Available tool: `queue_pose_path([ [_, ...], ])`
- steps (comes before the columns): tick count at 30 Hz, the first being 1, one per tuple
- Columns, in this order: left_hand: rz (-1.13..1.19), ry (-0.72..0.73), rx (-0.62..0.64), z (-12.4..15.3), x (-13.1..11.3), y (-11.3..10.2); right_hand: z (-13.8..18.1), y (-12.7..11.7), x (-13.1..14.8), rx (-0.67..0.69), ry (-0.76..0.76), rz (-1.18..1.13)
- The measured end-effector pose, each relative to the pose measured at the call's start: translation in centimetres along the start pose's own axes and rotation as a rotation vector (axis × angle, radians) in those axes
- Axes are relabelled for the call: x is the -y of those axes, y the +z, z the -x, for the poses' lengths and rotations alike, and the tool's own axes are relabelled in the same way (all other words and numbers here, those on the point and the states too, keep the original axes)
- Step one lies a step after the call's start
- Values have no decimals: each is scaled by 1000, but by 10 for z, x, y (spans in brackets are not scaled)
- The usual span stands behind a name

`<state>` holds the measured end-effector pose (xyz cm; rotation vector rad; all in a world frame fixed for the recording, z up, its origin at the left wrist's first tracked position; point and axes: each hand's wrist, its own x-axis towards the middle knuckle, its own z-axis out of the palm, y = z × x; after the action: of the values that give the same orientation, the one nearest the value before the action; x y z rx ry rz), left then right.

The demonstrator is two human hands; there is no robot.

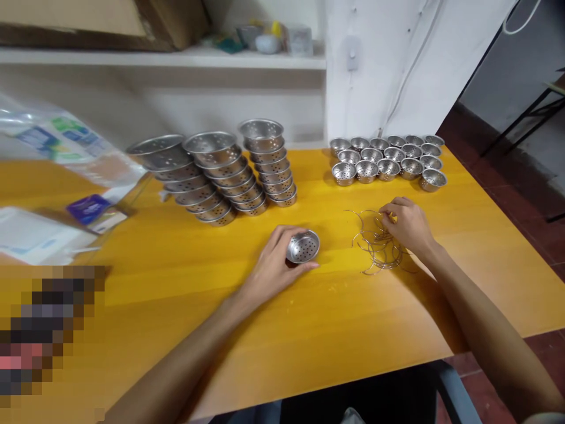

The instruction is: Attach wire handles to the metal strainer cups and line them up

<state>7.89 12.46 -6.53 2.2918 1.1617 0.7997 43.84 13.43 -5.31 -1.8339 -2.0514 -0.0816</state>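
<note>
My left hand (278, 259) is closed around the side of a small perforated metal cup (304, 247), with fingers over the far rim and thumb along the near side. The cup is tilted, so its dotted inside faces me. To the right lies a loose tangle of thin curved wires (384, 262) on the yellow table. My right hand (408, 227) is at the far side of this tangle, thumb and fingertips pinched on a thin wire. How much of that wire is in the pinch is partly hidden by the fingers.
Nested stacks of perforated metal cups (267, 159) stand at the back left of the table (344, 330). Several single cups (388, 171) sit in rows at the back right. Plastic bags (66, 141) and a purple packet (88, 209) lie left. A shelf (265, 62) overhangs behind.
</note>
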Motion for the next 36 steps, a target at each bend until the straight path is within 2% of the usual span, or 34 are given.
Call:
queue_pose_path([
  [3,54,36,54,4,-6,4,0,3,-1,0,-32,-13],
  [12,52,66,68,7,-11,7,2,4,-2,-89,-83,-35],
  [22,108,42,17,5,-7,8,3,-1,0,-77,-135,-56],
  [28,158,-13,-8,5,-7,7,4,-1,6,-144,-116,-86],
  [36,202,-60,36,7,-9,7,7,10,7,10,23,21],
])
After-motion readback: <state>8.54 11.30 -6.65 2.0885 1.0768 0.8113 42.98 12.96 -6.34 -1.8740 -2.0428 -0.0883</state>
